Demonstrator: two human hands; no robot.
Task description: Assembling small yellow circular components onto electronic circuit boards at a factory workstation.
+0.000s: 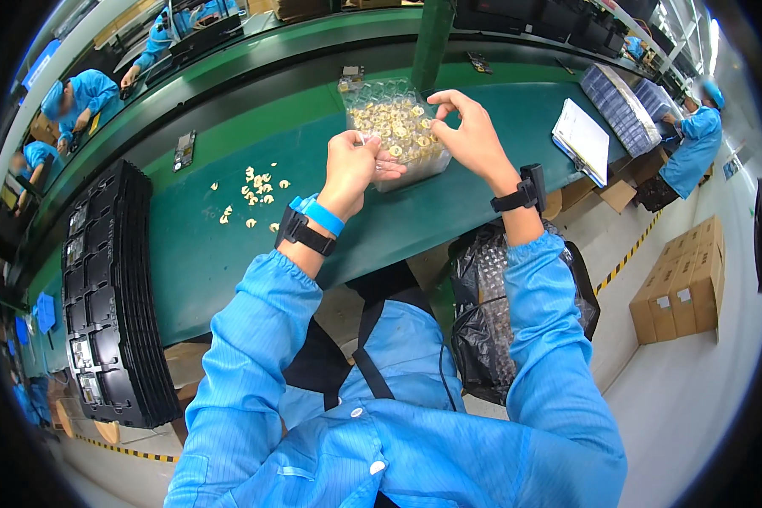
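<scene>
A stack of clear plastic blister trays (432,161) stands on the green work mat, its top pockets filled with small round cream-coloured parts (387,127). Over its near left corner, my left hand (353,167) is closed with thumb and index finger pressed together; what they hold is too small to make out. My right hand (472,135) curls at the tray's right edge, thumb and forefinger in a pinch, and anything between them is hidden. Loose cream-coloured curved pieces (258,188) lie scattered on the mat left of my left hand.
Stacked black trays (114,296) stand at the left. A clipboard with paper (582,140) and bundled clear trays (620,110) lie to the right. Small electronic boards (184,151) rest on the bench. Below hangs a black plastic bag (474,317). Cartons (681,279) stand on the floor; co-workers sit nearby.
</scene>
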